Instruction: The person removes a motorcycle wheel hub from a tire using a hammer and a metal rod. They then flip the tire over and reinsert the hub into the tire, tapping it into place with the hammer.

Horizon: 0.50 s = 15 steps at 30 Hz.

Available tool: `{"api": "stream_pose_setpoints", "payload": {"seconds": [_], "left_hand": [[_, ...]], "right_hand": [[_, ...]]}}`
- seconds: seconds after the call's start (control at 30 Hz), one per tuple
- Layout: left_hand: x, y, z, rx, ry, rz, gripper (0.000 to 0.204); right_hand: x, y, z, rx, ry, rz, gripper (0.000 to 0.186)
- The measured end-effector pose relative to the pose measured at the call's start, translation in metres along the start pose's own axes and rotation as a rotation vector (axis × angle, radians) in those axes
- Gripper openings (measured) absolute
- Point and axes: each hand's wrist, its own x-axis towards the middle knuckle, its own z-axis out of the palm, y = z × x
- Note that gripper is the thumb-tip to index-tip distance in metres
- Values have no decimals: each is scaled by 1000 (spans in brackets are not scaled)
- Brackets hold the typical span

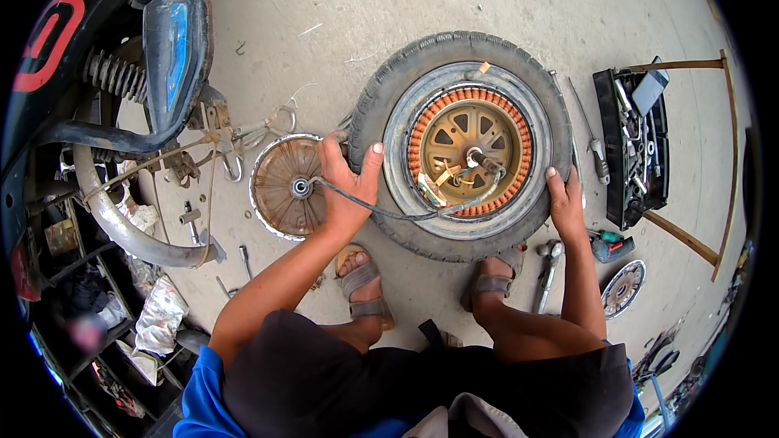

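Note:
A hub motor wheel (398, 97) with a black tyre is in front of me, its inner side facing up. Inside the rim a ring of copper-coloured windings (526, 142) surrounds a brown spoked core with an axle (484, 161). A dark cable (381, 212) runs from the axle leftward toward my left hand. My left hand (350, 186) grips the tyre's left edge, thumb on the sidewall and fingers partly hidden. At the right edge my right hand (565, 204) clasps the tyre, thumb on top. Beside my left hand lies a round brown motor cover (280, 191).
A vehicle frame with a coil spring (118, 77) and curved metal fender (122, 219) stands at left. To the right are a screwdriver (600, 164), a black toolbox (614, 146), a green-and-dark power tool (610, 246), a ratchet wrench (548, 276) and a second round cover (623, 289). My sandalled feet flank the wheel's near side.

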Motion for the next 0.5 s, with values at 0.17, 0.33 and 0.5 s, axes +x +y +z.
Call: {"api": "stream_pose_setpoints", "payload": {"seconds": [0.17, 0.33, 0.5], "left_hand": [[1, 1, 0, -15, -11, -8, 60], [1, 2, -1, -8, -16, -21, 59], [1, 2, 1, -37, -8, -25, 60]], "right_hand": [[0, -4, 1, 5, -4, -9, 50], [1, 2, 0, 29, -11, 0, 50], [0, 4, 0, 33, 6, -4, 50]]}}
